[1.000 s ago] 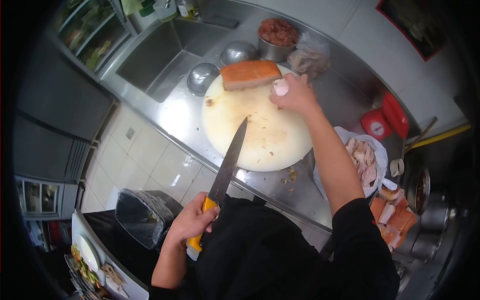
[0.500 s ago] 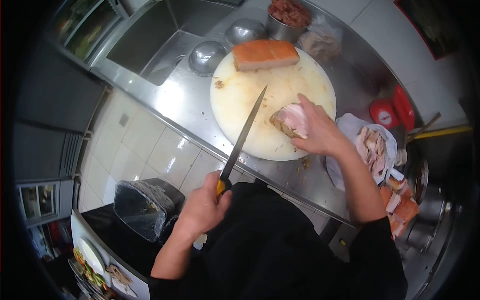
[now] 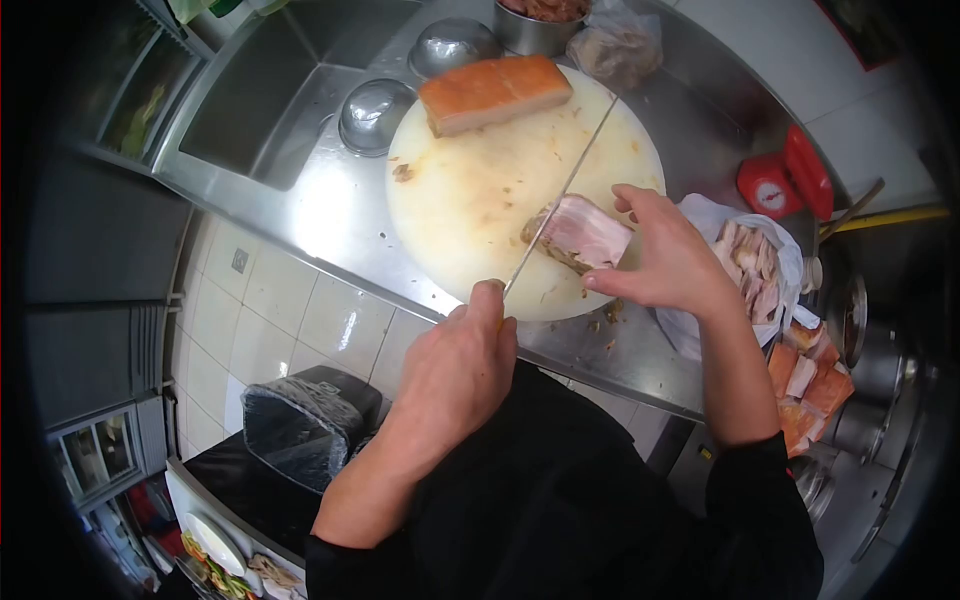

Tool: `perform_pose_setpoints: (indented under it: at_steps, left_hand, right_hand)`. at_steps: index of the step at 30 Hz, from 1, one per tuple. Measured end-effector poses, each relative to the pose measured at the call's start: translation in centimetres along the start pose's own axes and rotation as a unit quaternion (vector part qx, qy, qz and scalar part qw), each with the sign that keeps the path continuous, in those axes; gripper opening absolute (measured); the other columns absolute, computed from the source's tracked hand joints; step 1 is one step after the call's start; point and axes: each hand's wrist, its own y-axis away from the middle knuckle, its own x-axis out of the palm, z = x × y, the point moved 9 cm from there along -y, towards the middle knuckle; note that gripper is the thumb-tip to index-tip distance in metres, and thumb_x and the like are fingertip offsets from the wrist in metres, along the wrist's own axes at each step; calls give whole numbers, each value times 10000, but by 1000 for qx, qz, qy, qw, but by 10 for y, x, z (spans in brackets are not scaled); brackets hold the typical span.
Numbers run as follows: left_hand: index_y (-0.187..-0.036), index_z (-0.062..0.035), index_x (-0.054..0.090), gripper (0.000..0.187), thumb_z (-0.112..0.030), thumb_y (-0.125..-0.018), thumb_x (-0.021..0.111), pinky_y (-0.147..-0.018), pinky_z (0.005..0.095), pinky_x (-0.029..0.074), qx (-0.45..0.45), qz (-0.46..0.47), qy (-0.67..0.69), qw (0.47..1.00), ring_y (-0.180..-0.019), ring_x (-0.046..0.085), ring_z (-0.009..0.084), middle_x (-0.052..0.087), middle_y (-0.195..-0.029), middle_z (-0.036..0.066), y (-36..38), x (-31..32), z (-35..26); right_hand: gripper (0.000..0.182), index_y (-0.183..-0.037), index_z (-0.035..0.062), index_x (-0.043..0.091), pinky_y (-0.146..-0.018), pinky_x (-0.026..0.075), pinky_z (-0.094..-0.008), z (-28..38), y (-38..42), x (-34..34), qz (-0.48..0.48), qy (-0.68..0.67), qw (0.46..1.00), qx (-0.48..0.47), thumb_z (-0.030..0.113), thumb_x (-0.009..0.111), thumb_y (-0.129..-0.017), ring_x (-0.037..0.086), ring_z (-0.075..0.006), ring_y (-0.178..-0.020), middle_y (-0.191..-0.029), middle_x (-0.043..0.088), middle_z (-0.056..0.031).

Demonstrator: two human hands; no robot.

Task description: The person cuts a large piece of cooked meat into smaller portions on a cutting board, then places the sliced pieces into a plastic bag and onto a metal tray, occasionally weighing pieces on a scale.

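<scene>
My left hand [image 3: 455,365] is closed around the handle of a long kitchen knife [image 3: 568,182]. Its thin blade slants up and to the right, passing over the left part of a piece of pork belly [image 3: 590,232] on the round white cutting board [image 3: 480,240]. My right hand [image 3: 675,250] is at the right side of that piece, fingers and thumb spread apart. Its thumb tip is right at the lower right corner of the meat, while the fingers sit above and beyond it. A larger orange-skinned slab of pork belly [image 3: 495,95] lies at the board's far edge.
Two metal bowls [image 3: 376,117] lie upside down near the sink [image 3: 260,130]. Behind the board are a pot of meat [image 3: 545,30] and a plastic bag [image 3: 615,50]. On the right are a bag of sliced meat [image 3: 750,265], a red scale [image 3: 765,185] and orange-skinned meat pieces [image 3: 810,385].
My left hand has moved right and up, carrying the knife over the pork piece. My right hand has loosened from the piece, exposing more of it. The view has shifted slightly.
</scene>
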Motion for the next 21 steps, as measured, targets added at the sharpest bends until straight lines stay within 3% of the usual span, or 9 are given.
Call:
perform_pose_setpoints:
  at_steps: [7,10,16,21]
  left_hand:
    - [-1168,-20,475,261,-131,-974,611,-695,589,499,-23,37,-34,998,-793,649,515,672,-811,290,-9,5,1]
    - [-1123,-39,472,227,-140,-976,614,-679,598,500,-81,92,-75,990,-776,646,516,667,-792,284,-5,9,10]
    - [-1083,-27,467,223,-224,-1023,553,-689,594,527,-136,150,-104,974,-758,668,496,686,-806,275,79,-15,28]
    - [-1096,-27,457,215,-213,-1030,544,-689,596,521,-117,174,-120,970,-774,666,504,683,-786,272,47,-13,15]
  right_hand:
    - [734,-1292,-44,567,-1023,482,-460,20,-18,27,-7,45,999,21,348,803,-719,594,-416,-1168,-1174,625,-241]
    - [620,-1208,-47,563,-1016,502,-467,23,-21,35,6,82,996,20,340,756,-764,580,-388,-1194,-1179,613,-227]
    - [562,-1172,-49,587,-1014,505,-460,23,-21,35,23,74,997,24,319,740,-775,573,-375,-1193,-1184,613,-209]
    - [513,-1134,-36,602,-995,509,-463,23,-23,34,-6,66,998,-1,299,734,-768,584,-363,-1148,-1131,618,-194]
